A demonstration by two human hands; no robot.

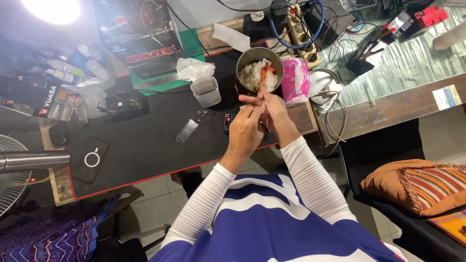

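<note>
Head view: I have my left hand (244, 131) and right hand (272, 109) pinched together on something too small to identify, just below the metal tin (258, 70); a flat metal strip (186, 131) and small rings (206, 114) lie untouched on the black mat (145, 150)

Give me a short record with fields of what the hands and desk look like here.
Left hand: raised over the desk edge, fingers pinched together against the right hand
Right hand: meets the left; whatever they pinch is too small to tell
Metal tin: just beyond the hands, filled with scraps
Clear plastic cup: left of the tin
Black mat: bears small rings and a flat metal plate
Pink pack: right of the tin
</note>
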